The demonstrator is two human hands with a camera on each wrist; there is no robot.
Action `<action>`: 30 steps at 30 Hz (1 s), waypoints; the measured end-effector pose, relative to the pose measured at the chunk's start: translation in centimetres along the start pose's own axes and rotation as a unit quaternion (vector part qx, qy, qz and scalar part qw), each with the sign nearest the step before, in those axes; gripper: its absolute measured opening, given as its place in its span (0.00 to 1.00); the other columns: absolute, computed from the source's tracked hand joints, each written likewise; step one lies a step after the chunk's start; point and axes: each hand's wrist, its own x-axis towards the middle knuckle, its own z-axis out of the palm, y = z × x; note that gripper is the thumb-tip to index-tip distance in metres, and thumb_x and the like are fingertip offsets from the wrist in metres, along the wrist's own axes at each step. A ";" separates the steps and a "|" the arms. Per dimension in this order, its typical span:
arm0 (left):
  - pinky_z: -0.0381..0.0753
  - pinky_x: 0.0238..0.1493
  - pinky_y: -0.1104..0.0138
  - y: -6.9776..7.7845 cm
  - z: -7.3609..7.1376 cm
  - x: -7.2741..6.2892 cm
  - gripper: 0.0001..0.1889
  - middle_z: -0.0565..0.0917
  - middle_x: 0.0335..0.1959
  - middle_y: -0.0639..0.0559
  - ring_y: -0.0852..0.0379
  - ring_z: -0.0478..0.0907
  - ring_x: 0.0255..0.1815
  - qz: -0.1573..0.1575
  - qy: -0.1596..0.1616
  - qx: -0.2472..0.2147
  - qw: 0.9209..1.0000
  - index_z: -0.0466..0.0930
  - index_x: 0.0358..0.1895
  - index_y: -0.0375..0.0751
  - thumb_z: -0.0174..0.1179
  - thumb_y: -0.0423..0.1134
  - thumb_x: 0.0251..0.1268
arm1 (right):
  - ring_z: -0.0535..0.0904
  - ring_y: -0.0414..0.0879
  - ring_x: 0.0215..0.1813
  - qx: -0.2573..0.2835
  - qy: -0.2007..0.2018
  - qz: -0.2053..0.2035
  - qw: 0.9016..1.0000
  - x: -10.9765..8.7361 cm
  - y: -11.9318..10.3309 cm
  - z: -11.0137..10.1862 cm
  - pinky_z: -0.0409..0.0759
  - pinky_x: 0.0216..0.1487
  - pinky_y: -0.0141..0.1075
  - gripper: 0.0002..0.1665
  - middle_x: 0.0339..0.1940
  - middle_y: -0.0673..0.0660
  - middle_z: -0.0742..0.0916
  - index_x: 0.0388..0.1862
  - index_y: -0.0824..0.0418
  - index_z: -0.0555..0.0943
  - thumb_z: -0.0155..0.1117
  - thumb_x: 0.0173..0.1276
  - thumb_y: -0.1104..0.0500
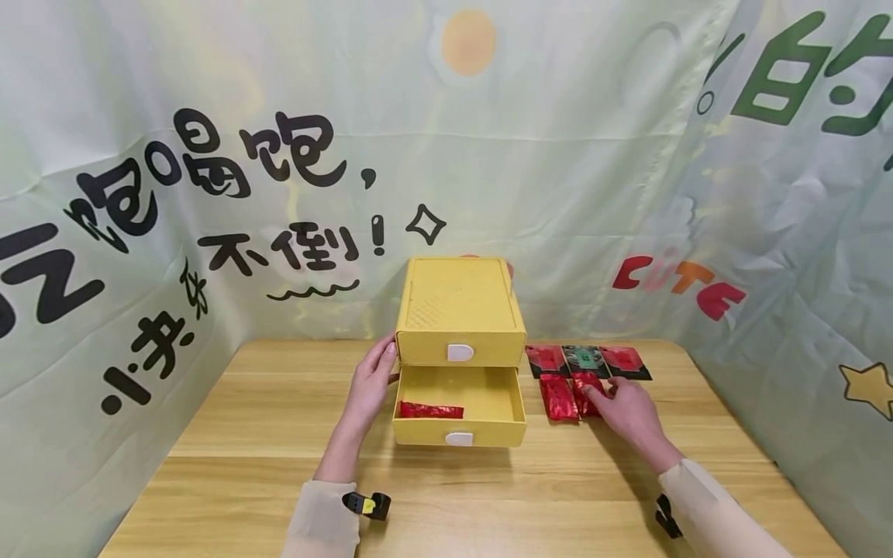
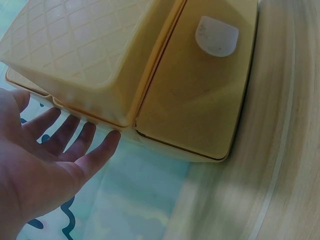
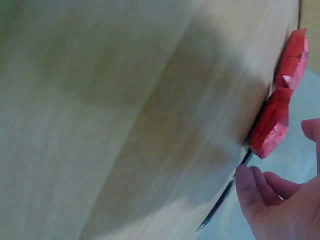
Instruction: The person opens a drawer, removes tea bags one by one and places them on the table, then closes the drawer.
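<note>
A yellow two-drawer box (image 1: 460, 298) stands at the back of the table, its lower drawer (image 1: 488, 432) pulled out and its upper drawer pushed in. One red packet (image 1: 431, 411) lies inside the lower drawer. My left hand (image 1: 371, 384) rests its fingertips along the box's left side, fingers spread and nearly straight in the left wrist view. To the right, two red packets (image 1: 559, 398) lie side by side on the table. My right hand (image 1: 631, 411) reaches over the right-hand packet (image 3: 272, 122), thumb and fingers spread apart close to its end, holding nothing.
Three flat dark square packets with red or green centres (image 1: 586, 361) lie in a row behind the red packets. Fabric sheets (image 1: 572, 170) with printed characters hang around the wooden table (image 1: 460, 500) at the back and sides.
</note>
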 end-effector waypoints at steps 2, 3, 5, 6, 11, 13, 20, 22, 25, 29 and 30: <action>0.76 0.68 0.41 -0.1 0.0 0.0 0.26 0.69 0.78 0.40 0.38 0.68 0.76 -0.001 0.000 0.000 1.000 0.67 0.78 0.41 0.47 0.47 0.86 | 0.76 0.73 0.62 0.011 0.015 -0.011 1.000 -0.2 -0.1 -0.1 0.79 0.60 0.65 0.46 0.62 0.81 0.78 0.69 0.83 0.68 0.57 0.77 0.40; 0.76 0.68 0.42 0.0 0.0 0.0 0.26 0.69 0.78 0.40 0.38 0.68 0.76 -0.002 0.000 0.000 1.000 0.67 0.78 0.41 0.47 0.47 0.86 | 0.76 0.73 0.61 0.016 0.023 -0.018 0.999 -0.3 -0.1 -0.2 0.79 0.60 0.65 0.46 0.62 0.80 0.78 0.69 0.82 0.68 0.58 0.77 0.40; 0.77 0.68 0.41 0.0 0.0 0.0 0.26 0.69 0.78 0.40 0.38 0.68 0.76 -0.003 0.001 0.001 1.000 0.67 0.78 0.40 0.47 0.47 0.86 | 0.76 0.72 0.61 0.026 0.043 -0.036 0.998 -0.5 -0.4 -0.3 0.79 0.58 0.65 0.45 0.63 0.78 0.78 0.70 0.80 0.69 0.59 0.78 0.40; 0.77 0.68 0.41 -0.1 0.0 0.0 0.26 0.69 0.77 0.40 0.39 0.68 0.75 -0.003 0.002 -0.001 1.000 0.67 0.78 0.40 0.47 0.47 0.86 | 0.76 0.72 0.61 0.031 0.053 -0.045 0.997 -0.6 -0.6 -0.4 0.79 0.58 0.65 0.45 0.63 0.78 0.77 0.71 0.79 0.69 0.59 0.78 0.40; 0.77 0.68 0.41 -0.1 0.0 0.1 0.26 0.70 0.77 0.40 0.39 0.68 0.75 -0.002 0.003 -0.004 1.000 0.67 0.78 0.40 0.47 0.47 0.86 | 0.74 0.72 0.64 0.049 0.095 -0.087 0.990 -1.5 -2.2 -1.0 0.77 0.60 0.67 0.41 0.68 0.77 0.75 0.71 0.76 0.71 0.60 0.79 0.42; 0.77 0.68 0.41 -0.1 0.0 0.1 0.26 0.69 0.77 0.40 0.39 0.68 0.76 -0.001 0.002 -0.005 1.000 0.67 0.78 0.40 0.47 0.47 0.86 | 0.74 0.72 0.65 0.056 0.108 -0.103 0.987 -1.9 -3.0 -1.1 0.77 0.61 0.67 0.40 0.69 0.76 0.75 0.71 0.75 0.71 0.60 0.79 0.42; 0.77 0.67 0.41 -0.2 0.0 0.1 0.26 0.69 0.77 0.40 0.39 0.68 0.75 0.000 0.004 -0.007 1.000 0.67 0.78 0.39 0.47 0.46 0.86 | 0.79 0.66 0.59 0.088 0.143 -0.161 0.972 -3.5 -5.7 -1.3 0.79 0.57 0.64 0.34 0.64 0.70 0.79 0.69 0.70 0.75 0.63 0.79 0.46; 0.78 0.67 0.42 -0.1 0.0 0.1 0.26 0.69 0.77 0.40 0.39 0.68 0.75 0.001 0.004 -0.009 1.000 0.67 0.78 0.39 0.48 0.46 0.86 | 0.79 0.65 0.59 0.099 0.149 -0.179 0.967 -3.9 -6.6 -1.3 0.79 0.56 0.64 0.32 0.63 0.69 0.80 0.69 0.69 0.75 0.64 0.78 0.47; 0.78 0.67 0.42 -0.2 0.1 0.1 0.26 0.70 0.77 0.40 0.39 0.68 0.75 0.001 0.005 -0.008 1.000 0.67 0.78 0.38 0.48 0.46 0.86 | 0.79 0.64 0.59 0.113 0.162 -0.205 0.958 -4.4 -7.7 -1.4 0.79 0.55 0.64 0.29 0.62 0.67 0.81 0.68 0.67 0.77 0.66 0.77 0.50; 0.78 0.67 0.41 -0.1 0.1 0.1 0.26 0.70 0.77 0.39 0.39 0.69 0.75 0.001 0.005 -0.007 1.000 0.67 0.78 0.38 0.48 0.46 0.86 | 0.81 0.59 0.55 0.127 0.183 -0.243 0.944 -5.1 -9.1 -1.5 0.80 0.53 0.59 0.25 0.59 0.64 0.83 0.65 0.65 0.79 0.69 0.74 0.55; 0.78 0.67 0.41 0.0 0.1 0.1 0.25 0.70 0.77 0.40 0.40 0.69 0.74 -0.002 0.007 -0.008 1.000 0.68 0.78 0.39 0.48 0.45 0.86 | 0.81 0.57 0.54 0.131 0.185 -0.251 0.941 -5.3 -9.5 -1.6 0.80 0.52 0.57 0.24 0.58 0.62 0.84 0.64 0.64 0.79 0.70 0.74 0.56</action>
